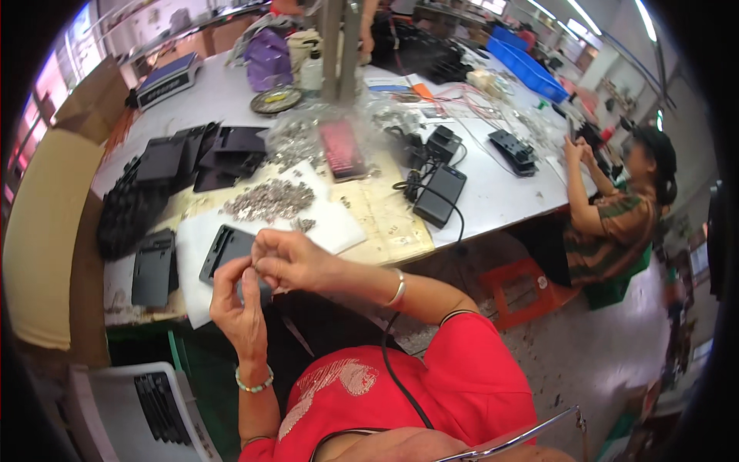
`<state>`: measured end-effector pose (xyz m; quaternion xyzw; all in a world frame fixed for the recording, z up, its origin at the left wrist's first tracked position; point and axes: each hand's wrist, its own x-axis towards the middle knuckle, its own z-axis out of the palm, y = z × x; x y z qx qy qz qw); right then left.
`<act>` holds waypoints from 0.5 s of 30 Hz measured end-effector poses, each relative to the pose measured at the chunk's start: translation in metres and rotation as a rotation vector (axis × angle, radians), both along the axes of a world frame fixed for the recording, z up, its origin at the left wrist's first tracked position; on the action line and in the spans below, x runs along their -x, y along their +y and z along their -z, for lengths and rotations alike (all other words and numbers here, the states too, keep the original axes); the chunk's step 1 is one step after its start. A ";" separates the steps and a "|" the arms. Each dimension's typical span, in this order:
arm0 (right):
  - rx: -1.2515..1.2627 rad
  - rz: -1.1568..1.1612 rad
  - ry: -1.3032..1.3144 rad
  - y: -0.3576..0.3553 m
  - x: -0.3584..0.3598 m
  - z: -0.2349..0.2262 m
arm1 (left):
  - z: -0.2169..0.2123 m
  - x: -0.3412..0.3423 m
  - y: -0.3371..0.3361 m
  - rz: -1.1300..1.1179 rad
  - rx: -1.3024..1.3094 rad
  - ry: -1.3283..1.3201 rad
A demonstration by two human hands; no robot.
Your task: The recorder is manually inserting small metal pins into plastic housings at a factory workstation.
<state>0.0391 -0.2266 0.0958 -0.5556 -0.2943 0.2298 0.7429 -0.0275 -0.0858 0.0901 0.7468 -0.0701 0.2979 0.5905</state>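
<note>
Black plastic part (227, 250) sits at the near worktop (493, 192) edge, on a white sheet (339, 227), and I've got both hands on it. Left hand (237, 304) curls around its lower edge from below; right hand (289, 260) pinches closed over the top, maybe on a tiny metal piece, can't tell. Looks light and stiff, a thin moulded shell, so I'd grip the edges, not the flat face. The loose pile of metal bits (269, 200) just behind looks fiddly and slippery.
</note>
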 end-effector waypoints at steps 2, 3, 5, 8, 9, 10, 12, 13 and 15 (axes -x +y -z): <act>-0.053 -0.007 -0.005 -0.004 0.007 0.004 | 0.004 0.003 -0.005 0.032 0.066 0.027; -0.064 -0.001 -0.032 -0.008 0.009 0.004 | 0.005 0.003 -0.008 0.058 0.108 0.042; -0.108 0.008 -0.023 -0.010 0.017 0.006 | 0.004 0.008 -0.010 0.067 0.138 0.074; -0.191 0.128 0.018 -0.010 0.024 0.013 | -0.002 0.011 -0.025 0.081 0.266 0.144; -0.199 0.108 0.033 -0.010 0.025 0.013 | -0.002 0.010 -0.026 0.057 0.260 0.154; -0.176 0.140 0.050 -0.009 0.025 0.013 | -0.001 0.010 -0.024 0.111 0.305 0.179; -0.157 0.176 0.114 -0.013 0.020 0.010 | 0.006 0.003 -0.024 0.178 0.407 0.237; -0.160 0.183 0.170 -0.015 0.017 0.013 | 0.009 -0.001 -0.024 0.232 0.439 0.261; -0.229 0.210 0.152 -0.013 0.014 0.031 | 0.002 -0.003 -0.027 0.273 0.443 0.290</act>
